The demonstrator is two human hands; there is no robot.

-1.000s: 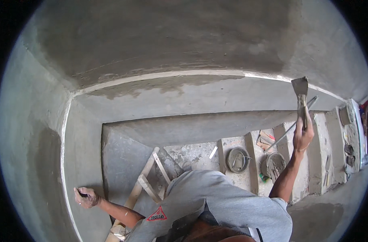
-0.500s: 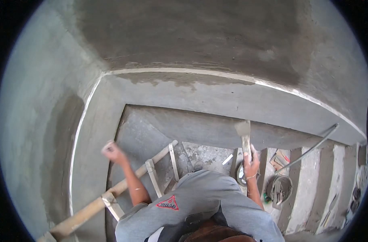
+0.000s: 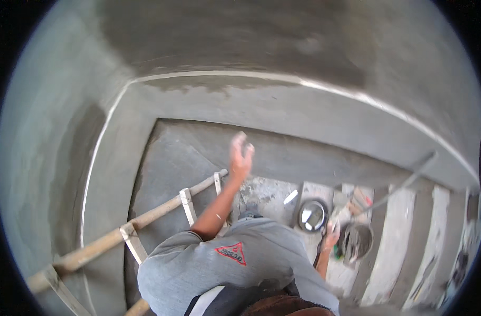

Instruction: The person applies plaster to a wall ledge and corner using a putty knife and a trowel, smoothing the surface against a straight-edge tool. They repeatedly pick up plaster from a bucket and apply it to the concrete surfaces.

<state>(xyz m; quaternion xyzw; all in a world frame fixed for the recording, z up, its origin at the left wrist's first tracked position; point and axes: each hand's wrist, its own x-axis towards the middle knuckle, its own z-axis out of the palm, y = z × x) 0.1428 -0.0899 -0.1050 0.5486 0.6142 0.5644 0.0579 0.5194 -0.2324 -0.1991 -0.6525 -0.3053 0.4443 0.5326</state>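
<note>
My left hand (image 3: 241, 156) is raised over the grey landing, fingers apart, with nothing visible in it. My right hand (image 3: 330, 238) is low at the right, between a round metal bowl (image 3: 312, 216) and a dark bucket (image 3: 357, 241). Its fingers are closed around the pale handle of a flat brush (image 3: 344, 215), whose head points toward the far side; blur softens its outline. Several tools or sticks stand inside the bucket. A shiny, pale surface shows in the bowl.
Concrete stairs (image 3: 390, 242) run off to the right. A wooden rail (image 3: 156, 211) with pale posts stands at the left. A long thin pole (image 3: 404, 181) leans near the bucket. Ahead rises a plastered wall (image 3: 240, 39) with a dark damp patch above a white line.
My left hand has swung right from beside the left wall to above the landing. My right hand has drawn the brush down and closer to the bucket. The view has shifted slightly.
</note>
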